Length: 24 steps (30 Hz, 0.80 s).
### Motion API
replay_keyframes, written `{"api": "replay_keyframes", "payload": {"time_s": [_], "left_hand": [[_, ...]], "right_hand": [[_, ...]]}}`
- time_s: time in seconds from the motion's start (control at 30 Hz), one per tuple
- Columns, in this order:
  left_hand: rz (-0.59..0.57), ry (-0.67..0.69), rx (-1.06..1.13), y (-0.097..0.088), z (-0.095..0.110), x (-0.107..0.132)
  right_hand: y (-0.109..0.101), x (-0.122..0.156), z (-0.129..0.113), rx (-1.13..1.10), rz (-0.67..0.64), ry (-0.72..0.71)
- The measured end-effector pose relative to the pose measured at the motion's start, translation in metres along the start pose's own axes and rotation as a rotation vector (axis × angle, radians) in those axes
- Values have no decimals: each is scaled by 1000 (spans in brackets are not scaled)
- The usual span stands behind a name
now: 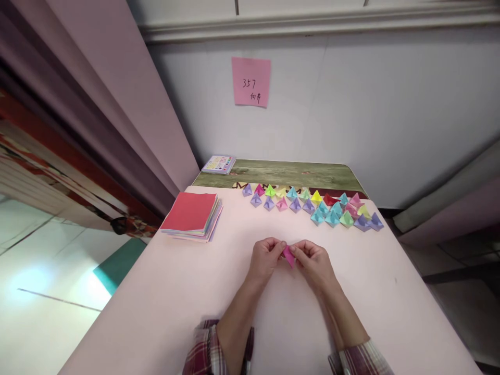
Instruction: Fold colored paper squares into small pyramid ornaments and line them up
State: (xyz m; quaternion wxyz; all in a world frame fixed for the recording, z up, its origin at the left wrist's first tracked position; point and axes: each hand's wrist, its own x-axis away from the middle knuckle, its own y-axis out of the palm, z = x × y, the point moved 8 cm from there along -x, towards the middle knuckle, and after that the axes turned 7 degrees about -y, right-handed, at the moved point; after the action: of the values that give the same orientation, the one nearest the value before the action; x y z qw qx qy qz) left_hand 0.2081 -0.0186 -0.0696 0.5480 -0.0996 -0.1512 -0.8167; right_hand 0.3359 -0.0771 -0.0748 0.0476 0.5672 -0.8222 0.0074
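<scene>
A small folded piece of bright pink paper (289, 256) is pinched between my two hands, above the middle of the table. My left hand (266, 258) grips its left edge with thumb and fingers. On the other side my right hand (313, 262) pinches it in the same way, fingers curled behind. The fingertips hide part of the folds. Beyond my hands stand several small folded paper boats (296, 204) in rows, in purple, pink, green, yellow, blue and red.
To the left lies a stack of coloured paper sheets (191, 212), red on top. A packet with a printed cover (219, 164) rests at the far left on the green wood-patterned surface (273, 171). A pink note (251, 82) with handwriting hangs on the wall. The white tabletop (156, 307) surrounds my forearms.
</scene>
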Motion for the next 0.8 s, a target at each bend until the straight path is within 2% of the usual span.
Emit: {"api": "replay_keyframes", "payload": {"time_s": [0.1,0.2,0.27,0.4,0.8], "left_hand": [[-15,14,25,2,0,0],[44,60,87,-4,6,1],[47,84,111,-5,9,1],[-17,58,115,1,10,2],[-22,20,119,2,7,3]], "right_hand": [[-6,-2,1,-81,78,18],[-15,-3,3,-215,220,35],[-16,-3,7,-289,262,68],[-13,-3,12,-372,252,120],[-13,-2,10,-343,243,104]]}}
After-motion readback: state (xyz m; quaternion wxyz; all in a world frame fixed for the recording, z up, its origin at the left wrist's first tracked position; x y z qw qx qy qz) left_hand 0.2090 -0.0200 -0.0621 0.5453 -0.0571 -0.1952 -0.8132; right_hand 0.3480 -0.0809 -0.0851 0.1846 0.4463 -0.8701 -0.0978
